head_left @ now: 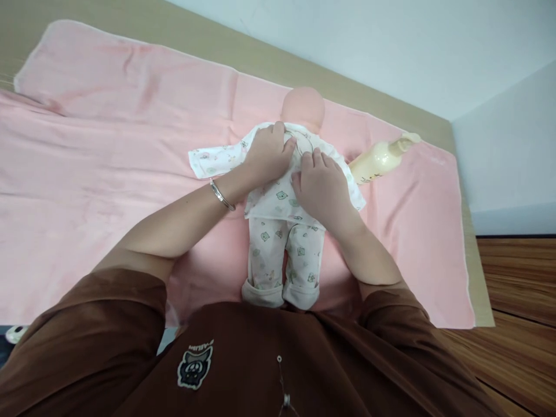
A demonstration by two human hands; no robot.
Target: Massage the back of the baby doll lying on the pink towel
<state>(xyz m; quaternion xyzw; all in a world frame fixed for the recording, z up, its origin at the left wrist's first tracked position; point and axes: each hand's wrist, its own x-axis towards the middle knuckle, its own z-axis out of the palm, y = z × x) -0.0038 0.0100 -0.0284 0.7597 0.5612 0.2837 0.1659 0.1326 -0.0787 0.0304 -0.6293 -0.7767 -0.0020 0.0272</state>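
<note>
- So the doll with a smooth, bald pinkish head is lying on a big soft pink cloth, head away from the person, legs pointing at them. Makes sense to me: that puts its chest right under both hands.
- The cloth covers most of a pale wood-look tabletop, I'd guess to give the doll a softer, cleaner surface.
- Left hand: fingers bent over the neckline of the white, pastel-printed fabric top, thumb angled toward the middle. Looks like steadying or straightening the collar, but I can't tell whether cloth is pinched.
- Right hand: just beside it, lower on the chest, fingers half curled with the tips on the top. Can't see a firm grip there either. Having them this close probably lets both work the same patch of fabric.
- One sleeve sticks out flat to the side, likely so it doesn't bunch up underneath.
- The matching white printed trousers have thick rolled cuffs, maybe because the legs run long.
- Pale yellow plastic pump bottle sits just past the other sleeve, handy but off the doll. Its base is hidden, so standing or lying? No clue.
</note>
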